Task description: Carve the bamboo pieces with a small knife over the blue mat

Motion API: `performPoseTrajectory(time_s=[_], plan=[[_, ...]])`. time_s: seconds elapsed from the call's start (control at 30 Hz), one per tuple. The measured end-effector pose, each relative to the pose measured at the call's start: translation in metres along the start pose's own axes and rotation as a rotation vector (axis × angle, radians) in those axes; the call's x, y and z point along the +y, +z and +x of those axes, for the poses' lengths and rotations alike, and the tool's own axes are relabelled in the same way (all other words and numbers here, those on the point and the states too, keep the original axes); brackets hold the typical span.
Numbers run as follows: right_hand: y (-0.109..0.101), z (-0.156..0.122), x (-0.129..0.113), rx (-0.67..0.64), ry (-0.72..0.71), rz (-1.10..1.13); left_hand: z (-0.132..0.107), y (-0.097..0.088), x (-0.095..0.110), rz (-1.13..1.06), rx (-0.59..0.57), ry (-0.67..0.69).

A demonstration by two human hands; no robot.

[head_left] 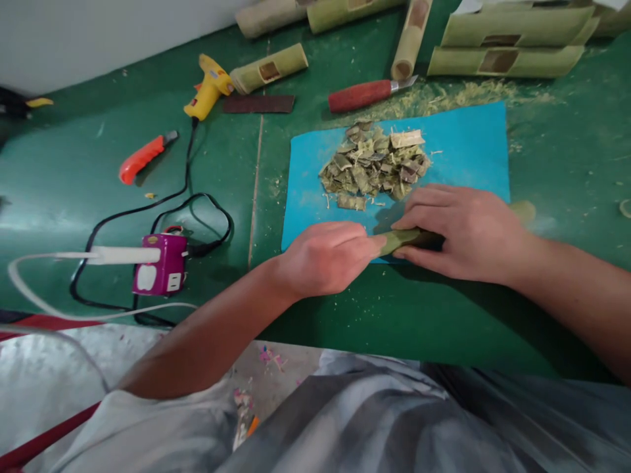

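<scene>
A green piece of bamboo lies low over the front edge of a blue sheet. My left hand is closed at its left end, fingers curled; whether a small tool is also inside the fist is hidden. Wrapped over the bamboo from above is my right hand, thumb on the near side and fingers on the far side. A pale rounded end shows beyond the right wrist. Just past my hands, a heap of dry bamboo chips sits on the sheet.
A red-handled knife lies behind the sheet, near bamboo tubes with cut openings. To the left are a yellow glue gun, a dark flat strip, an orange cutter and a purple power adapter with looping cords.
</scene>
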State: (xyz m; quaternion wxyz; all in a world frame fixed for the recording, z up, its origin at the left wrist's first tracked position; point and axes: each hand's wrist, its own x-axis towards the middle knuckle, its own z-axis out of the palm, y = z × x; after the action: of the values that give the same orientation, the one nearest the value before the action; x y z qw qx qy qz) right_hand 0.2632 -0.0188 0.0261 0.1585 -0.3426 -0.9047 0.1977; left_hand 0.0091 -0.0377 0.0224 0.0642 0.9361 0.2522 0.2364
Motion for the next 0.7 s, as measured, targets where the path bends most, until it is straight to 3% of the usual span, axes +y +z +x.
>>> performPoseTrajectory(time_s=[0.7], plan=[[-0.0009, 0.0003, -0.0011, -0.016, 0.008, -0.008, -0.001, 0.0007, 0.0083, 0.084, 0.026, 0.051]])
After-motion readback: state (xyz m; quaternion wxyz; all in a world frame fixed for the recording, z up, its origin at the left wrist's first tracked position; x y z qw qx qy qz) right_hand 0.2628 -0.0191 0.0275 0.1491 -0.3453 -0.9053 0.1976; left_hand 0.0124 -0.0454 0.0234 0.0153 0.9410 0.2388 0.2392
